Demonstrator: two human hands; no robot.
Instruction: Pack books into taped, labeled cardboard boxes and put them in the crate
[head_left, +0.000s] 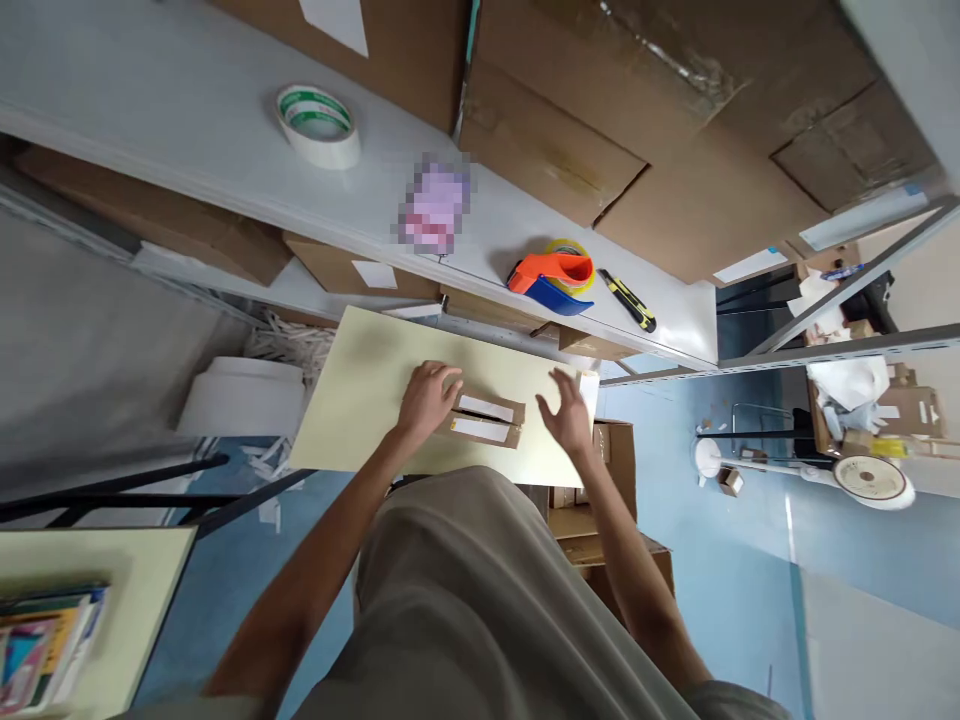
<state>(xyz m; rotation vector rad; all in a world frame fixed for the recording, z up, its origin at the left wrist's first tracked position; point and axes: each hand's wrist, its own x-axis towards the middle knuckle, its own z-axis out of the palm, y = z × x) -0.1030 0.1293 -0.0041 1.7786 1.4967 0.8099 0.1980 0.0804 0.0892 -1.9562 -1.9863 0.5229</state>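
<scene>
Two hands: both work over a small flat cardboard package (484, 417) lying on a pale yellow table (360, 390).
Near left corner: a second pale tabletop (142, 590) carries a stack of books (45, 650) with colourful spines.
Cardboard package: brown, flat and roughly rectangular, with two white label strips on its top face; it sits near the table's near edge, between the two hands.
Left hand (427, 400): palm down, fingers curled loosely, pressing on the package's left end.
Right hand (568, 415): open with fingers spread, holding nothing; it hovers just right of the package, and contact cannot be told.
Floor box (600, 500): an open brown carton stands on the blue floor under the table's right edge; its contents are too dark to tell.
Far shelf (187, 120): a smooth grey-white board running left to right.
On the shelf: a white tape roll (319, 125) with green print at the left; an orange and blue tape dispenser (553, 275) farther right; a yellow and black utility knife (628, 300) just beside the dispenser.
Farthest: large brown cartons (637, 120), creased and taped, stacked behind the shelf.
</scene>
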